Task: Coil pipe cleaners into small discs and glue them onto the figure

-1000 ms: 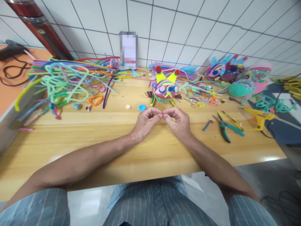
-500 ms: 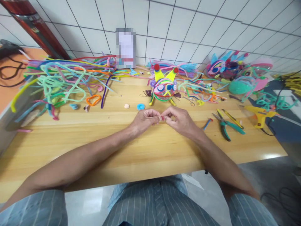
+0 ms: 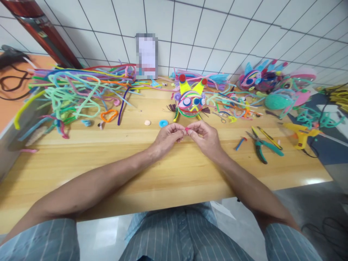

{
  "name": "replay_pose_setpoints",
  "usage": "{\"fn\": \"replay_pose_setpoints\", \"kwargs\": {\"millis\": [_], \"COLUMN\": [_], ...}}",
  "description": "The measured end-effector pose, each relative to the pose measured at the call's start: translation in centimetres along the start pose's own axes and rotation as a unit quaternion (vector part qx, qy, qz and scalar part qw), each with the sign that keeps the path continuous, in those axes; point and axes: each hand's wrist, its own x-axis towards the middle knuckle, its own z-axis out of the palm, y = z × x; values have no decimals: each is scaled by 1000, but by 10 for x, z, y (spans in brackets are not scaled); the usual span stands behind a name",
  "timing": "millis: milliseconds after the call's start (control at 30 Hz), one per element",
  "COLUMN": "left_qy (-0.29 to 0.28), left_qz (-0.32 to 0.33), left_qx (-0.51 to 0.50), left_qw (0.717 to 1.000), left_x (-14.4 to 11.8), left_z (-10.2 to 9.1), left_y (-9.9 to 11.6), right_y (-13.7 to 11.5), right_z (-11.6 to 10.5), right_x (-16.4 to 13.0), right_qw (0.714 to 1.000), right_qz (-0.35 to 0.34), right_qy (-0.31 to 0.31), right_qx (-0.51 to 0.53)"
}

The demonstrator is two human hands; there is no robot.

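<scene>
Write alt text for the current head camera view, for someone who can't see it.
A person's left hand and right hand pinch a small red piece over a wooden table. Just beyond sits a colourful figure with yellow horns; a heap of pipe cleaners lies to the left, teal-handled pliers and a yellow glue gun to the right.

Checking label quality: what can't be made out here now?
All head view:
Red bit: mostly hidden by left hand and right hand; full shape unclear.
Screen: pixelated, unreadable.
Red cylinder: cut off by the top edge.
Black object: cut off by the left edge.
</scene>
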Motion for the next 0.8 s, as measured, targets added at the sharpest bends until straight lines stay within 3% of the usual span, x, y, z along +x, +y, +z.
{"fn": "replay_pose_setpoints", "kwargs": {"millis": [267, 433, 600, 800], "left_qy": [-56, -77, -63, -103], "left_qz": [18, 32, 69, 50], "left_qx": [9, 88, 158, 194], "left_qw": [998, 993, 983, 974], "left_x": [4, 4, 5, 5], "left_z": [-4, -9, -13, -16], "left_y": [-1, 6, 7, 5], "right_y": [2, 1, -1, -6], "right_z": [-3, -6, -10, -17], "right_x": [5, 6, 4, 6], "right_qw": [995, 996, 998, 981], "right_qz": [41, 51, 0, -96], "right_qy": [-14, -38, -45, -97], "right_qx": [93, 66, -51, -139]}}
